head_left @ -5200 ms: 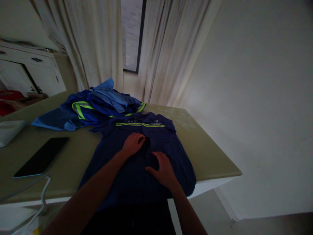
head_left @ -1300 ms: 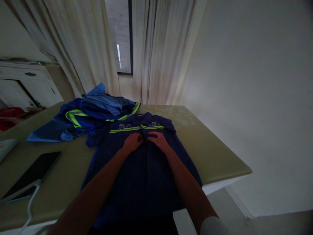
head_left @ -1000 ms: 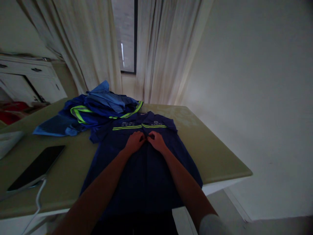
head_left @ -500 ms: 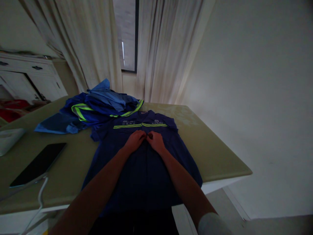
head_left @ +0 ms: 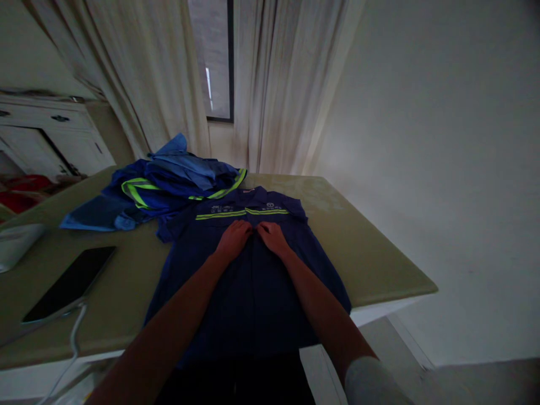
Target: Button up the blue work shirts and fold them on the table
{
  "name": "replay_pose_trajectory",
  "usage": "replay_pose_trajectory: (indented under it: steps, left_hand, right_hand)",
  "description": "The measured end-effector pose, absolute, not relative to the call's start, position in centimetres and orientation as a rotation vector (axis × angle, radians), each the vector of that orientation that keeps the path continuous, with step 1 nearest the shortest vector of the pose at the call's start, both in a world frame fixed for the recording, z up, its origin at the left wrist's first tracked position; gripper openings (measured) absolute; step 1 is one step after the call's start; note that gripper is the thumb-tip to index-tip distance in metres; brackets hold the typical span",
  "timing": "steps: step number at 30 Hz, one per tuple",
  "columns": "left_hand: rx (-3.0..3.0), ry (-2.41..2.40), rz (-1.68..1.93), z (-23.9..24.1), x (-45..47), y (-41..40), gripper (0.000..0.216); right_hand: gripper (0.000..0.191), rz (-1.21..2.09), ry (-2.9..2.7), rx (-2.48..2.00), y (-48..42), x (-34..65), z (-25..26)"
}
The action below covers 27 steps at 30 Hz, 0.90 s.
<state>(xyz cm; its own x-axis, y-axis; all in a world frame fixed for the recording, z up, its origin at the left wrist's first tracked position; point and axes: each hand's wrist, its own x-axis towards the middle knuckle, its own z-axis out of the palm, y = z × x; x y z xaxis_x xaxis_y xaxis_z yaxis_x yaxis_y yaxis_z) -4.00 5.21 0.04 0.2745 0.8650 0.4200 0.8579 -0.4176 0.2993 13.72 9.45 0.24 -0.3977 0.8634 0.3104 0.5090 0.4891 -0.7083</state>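
Observation:
A dark blue work shirt (head_left: pixel 248 292) with yellow-green reflective stripes across its chest lies spread on the table, collar away from me, its lower end at the near edge. My left hand (head_left: pixel 235 236) and my right hand (head_left: pixel 272 236) meet at the shirt's front centre line, just below the stripes. The fingers of both are bent and closed on the shirt's front edge there. Fingertips and cloth between them are dark, so a button cannot be made out.
Left of the collar, a heap of blue garments (head_left: pixel 181 171) with reflective bands lies on the table (head_left: pixel 379 264). At the left are a black tablet or phone (head_left: pixel 70 284) with a white cable (head_left: pixel 76 332) and a white object (head_left: pixel 19 242). A wall (head_left: pixel 455 185) rises at the right.
Both hands stay at the same place on the shirt's front, with slight finger movement. The right hand's fingertips have drawn a little away from the left's. The view has shifted slightly.

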Motion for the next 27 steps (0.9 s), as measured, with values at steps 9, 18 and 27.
replay_pose_trajectory:
  steps: [9, 18, 27]
  left_hand:
    - [2.283, 1.648, 0.839, -0.50, -4.49, 5.35, 0.033]
    - [2.241, 1.735, 0.791, -0.49, -4.72, 5.84, 0.019]
    - [2.333, 1.773, 0.690, 0.47, -4.51, 5.51, 0.010]
  right_hand:
    - [0.013, 0.652, -2.177, -1.119, 9.64, 13.60, -0.53]
    - [0.002, 0.508, -2.260, -1.168, 9.45, 13.46, -0.07]
    - [0.004, 0.506, -2.156, -1.230, 9.59, 12.86, -0.21]
